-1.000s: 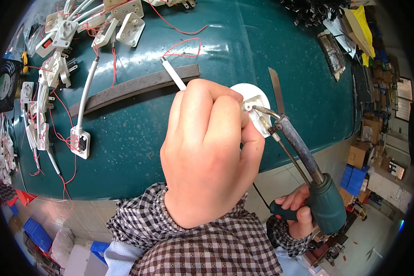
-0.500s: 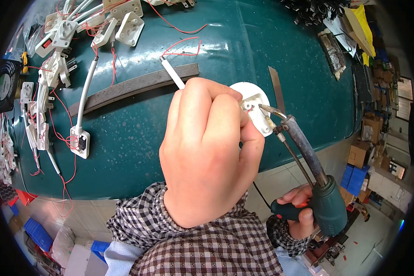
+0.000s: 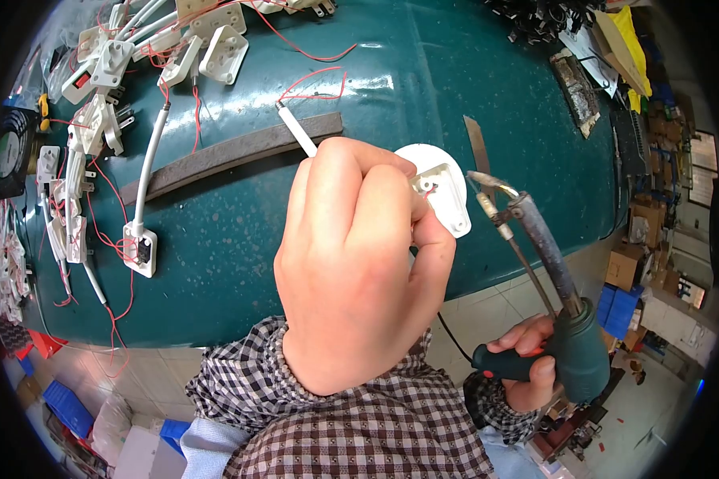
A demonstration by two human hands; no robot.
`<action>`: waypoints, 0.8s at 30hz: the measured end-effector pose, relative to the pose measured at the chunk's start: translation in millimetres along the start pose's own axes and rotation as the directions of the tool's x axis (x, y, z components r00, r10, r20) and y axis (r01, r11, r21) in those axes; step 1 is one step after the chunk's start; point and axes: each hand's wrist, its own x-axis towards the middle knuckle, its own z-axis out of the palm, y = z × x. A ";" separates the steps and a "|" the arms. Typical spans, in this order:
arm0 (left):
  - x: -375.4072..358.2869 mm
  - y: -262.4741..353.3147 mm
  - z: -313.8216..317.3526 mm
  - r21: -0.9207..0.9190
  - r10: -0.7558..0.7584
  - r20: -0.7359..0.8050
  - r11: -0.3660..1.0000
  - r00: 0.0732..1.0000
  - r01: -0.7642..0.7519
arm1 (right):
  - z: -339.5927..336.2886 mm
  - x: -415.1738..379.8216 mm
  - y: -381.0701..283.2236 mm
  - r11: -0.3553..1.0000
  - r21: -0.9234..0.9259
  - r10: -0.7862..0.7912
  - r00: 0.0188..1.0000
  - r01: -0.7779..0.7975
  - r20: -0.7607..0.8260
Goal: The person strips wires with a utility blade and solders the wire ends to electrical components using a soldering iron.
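My left hand point(image 3: 359, 255) is closed on a white plastic housing point(image 3: 450, 209), pinching its left side. Inside the open housing are small round posts and a bit of red wire. A white tube point(image 3: 297, 131) with thin red wires at its far end sticks out beyond my knuckles; its near end is hidden by the hand. My right hand point(image 3: 527, 351) is wrapped around the green grip of a soldering gun point(image 3: 545, 247). Its tip and feed tube lie just right of the housing, apart from it.
A dark curved bar point(image 3: 232, 156) and a thin metal blade point(image 3: 478, 156) lie on the green tabletop point(image 3: 216, 295). White plug parts point(image 3: 108, 64) with red wires crowd the left side. One tube with a socket end point(image 3: 140, 250) lies nearer. Black pieces point(image 3: 543, 16) are heaped at the back right.
The soldering gun's tip has drawn back from inside the housing to its right. My right hand has shifted slightly right. The left hand and housing have barely moved.
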 end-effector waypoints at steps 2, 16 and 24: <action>-0.4 0.3 0.3 -0.008 -0.007 -0.002 1.000 1.000 0.007 | -0.4 6.7 3.8 0.990 -0.014 -0.138 0.990 0.137 -0.035; -1.1 8.9 -3.5 -0.045 -0.088 0.025 0.995 0.996 0.089 | -83.6 68.5 22.5 0.905 0.398 0.033 0.910 0.148 -0.414; 1.4 12.1 -5.3 0.018 0.021 0.078 1.000 0.997 -0.022 | -196.7 180.9 31.9 0.524 0.852 0.202 0.973 -0.013 -0.109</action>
